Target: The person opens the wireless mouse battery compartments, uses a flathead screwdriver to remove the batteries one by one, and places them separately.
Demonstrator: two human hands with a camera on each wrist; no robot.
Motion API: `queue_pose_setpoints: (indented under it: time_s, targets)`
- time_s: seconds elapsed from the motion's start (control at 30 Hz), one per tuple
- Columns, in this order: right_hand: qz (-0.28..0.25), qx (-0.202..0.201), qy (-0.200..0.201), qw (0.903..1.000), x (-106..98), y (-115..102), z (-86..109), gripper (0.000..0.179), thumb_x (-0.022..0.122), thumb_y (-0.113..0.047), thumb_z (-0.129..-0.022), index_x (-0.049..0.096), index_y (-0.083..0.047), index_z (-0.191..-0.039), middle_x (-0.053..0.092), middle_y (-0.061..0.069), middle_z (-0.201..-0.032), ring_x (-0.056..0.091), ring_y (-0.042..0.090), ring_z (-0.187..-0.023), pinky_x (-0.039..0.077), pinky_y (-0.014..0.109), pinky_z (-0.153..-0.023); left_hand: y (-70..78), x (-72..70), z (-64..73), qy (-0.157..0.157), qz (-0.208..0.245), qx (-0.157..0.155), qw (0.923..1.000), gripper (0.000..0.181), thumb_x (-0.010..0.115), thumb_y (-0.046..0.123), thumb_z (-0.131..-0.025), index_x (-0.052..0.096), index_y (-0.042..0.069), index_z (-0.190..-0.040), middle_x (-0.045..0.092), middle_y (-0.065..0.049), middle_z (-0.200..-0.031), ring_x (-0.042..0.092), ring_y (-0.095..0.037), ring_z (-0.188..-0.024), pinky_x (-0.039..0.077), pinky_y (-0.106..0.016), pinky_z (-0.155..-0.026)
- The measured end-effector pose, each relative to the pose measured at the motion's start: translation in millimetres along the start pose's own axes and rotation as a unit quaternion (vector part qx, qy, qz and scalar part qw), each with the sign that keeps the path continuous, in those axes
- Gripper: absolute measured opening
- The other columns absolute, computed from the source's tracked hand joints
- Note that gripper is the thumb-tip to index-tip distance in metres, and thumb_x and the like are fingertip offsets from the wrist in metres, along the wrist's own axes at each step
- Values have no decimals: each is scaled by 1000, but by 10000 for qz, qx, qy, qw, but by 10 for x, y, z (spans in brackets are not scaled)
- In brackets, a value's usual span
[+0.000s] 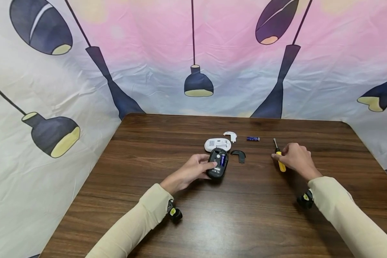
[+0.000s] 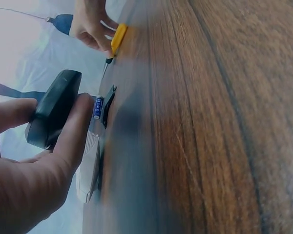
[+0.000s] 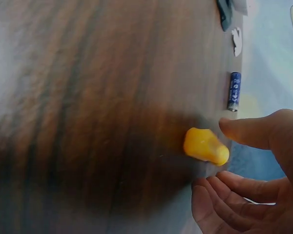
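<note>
My left hand point(image 1: 193, 167) grips a black computer mouse point(image 1: 216, 171) with its underside up, the thumb lying across that face. A blue battery point(image 1: 223, 159) sits in the mouse's uncovered compartment. In the left wrist view, the mouse point(image 2: 53, 109) is held between thumb and fingers, above the table. My right hand point(image 1: 297, 159) is over a screwdriver point(image 1: 281, 162) with a yellow handle, its shaft pointing away from me. In the right wrist view, thumb and fingers are spread on either side of the yellow handle point(image 3: 205, 146), with gaps between.
Behind the black mouse lies a white mouse point(image 1: 209, 144), bottom up, compartment uncovered. Nearby are a white battery cover point(image 1: 232, 135), a black battery cover point(image 1: 240, 156) and a loose blue battery point(image 1: 253, 138). A printed cloth point(image 1: 167, 86) hangs behind the wooden table point(image 1: 238, 218).
</note>
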State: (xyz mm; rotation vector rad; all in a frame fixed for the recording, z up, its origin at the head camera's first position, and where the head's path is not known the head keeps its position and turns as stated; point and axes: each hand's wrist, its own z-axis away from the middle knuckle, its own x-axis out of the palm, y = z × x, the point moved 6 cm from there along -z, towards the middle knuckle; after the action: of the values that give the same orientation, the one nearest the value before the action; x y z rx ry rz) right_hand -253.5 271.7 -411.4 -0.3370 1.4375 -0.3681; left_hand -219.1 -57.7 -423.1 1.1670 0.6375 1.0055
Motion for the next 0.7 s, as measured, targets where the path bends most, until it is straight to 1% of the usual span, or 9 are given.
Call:
queue_pose_setpoints:
  time_s: [0.07,0.1,0.17,0.23,0.4,0.47,0.57,0.63,0.7]
  targets:
    - [51,44,-123,9999,34,26,12,46,72,-40,-94,57,-7,-65,48,1,-56,48,20,-56,37,33,-55,-1,9,-1,-68,107,18,9999,44,59,6,-101,46,-13,-139,62,-27,-125,68,-24,-99,62,-37,-87]
    - [77,62,-166,9998,49,38,18,48,72,-41,-93,53,-11,-61,43,-1,-54,46,18,-55,33,31,-54,-2,12,-1,-99,154,28,9998,44,58,5,-102,45,-14,-139,61,-28,-126,68,-25,-100,62,-38,-88]
    - [92,57,-218,9997,70,57,30,51,72,-42,-93,47,-15,-58,39,-3,-54,43,17,-53,32,29,-52,-8,13,0,-129,204,28,9997,45,58,5,-102,44,-14,-140,61,-28,-127,68,-26,-102,61,-38,-89]
    - [66,37,-243,9997,84,65,36,50,73,-43,-92,48,-14,-59,42,-3,-54,44,17,-54,33,28,-50,-16,8,-4,-144,230,24,9996,47,59,3,-101,43,-13,-142,60,-29,-129,67,-28,-105,61,-39,-89]
    - [-13,-47,-218,9997,80,54,40,42,72,-37,-93,61,-7,-66,56,3,-62,52,18,-56,40,29,-49,-35,-11,-16,-105,216,-2,9997,54,64,0,-97,41,-12,-144,59,-28,-132,67,-29,-107,62,-38,-89]
    - [-1,-48,-220,9997,75,55,44,38,71,-33,-94,64,-6,-67,59,4,-65,53,18,-57,41,29,-49,-32,-13,-19,-74,235,-14,9997,53,65,-1,-97,43,-12,-143,59,-27,-132,67,-29,-107,61,-39,-89]
    - [23,-19,-287,9996,72,66,60,36,70,-30,-95,65,-6,-67,60,5,-66,54,18,-58,41,29,-49,-25,-11,-25,-45,269,8,9996,48,63,0,-98,45,-14,-139,60,-28,-130,67,-28,-106,61,-39,-90]
    - [-4,10,-311,9995,65,79,73,34,69,-28,-96,68,-4,-72,61,6,-67,54,18,-58,41,30,-50,-25,-10,-32,-30,341,-2,9994,45,62,0,-99,46,-15,-138,61,-29,-128,67,-27,-105,61,-39,-91]
    - [-114,14,-328,9994,44,95,95,32,68,-27,-97,70,1,-81,63,8,-70,58,17,-58,44,31,-50,-28,-10,-37,-31,387,-8,9992,44,61,0,-99,46,-15,-138,61,-28,-128,67,-25,-103,60,-39,-91]
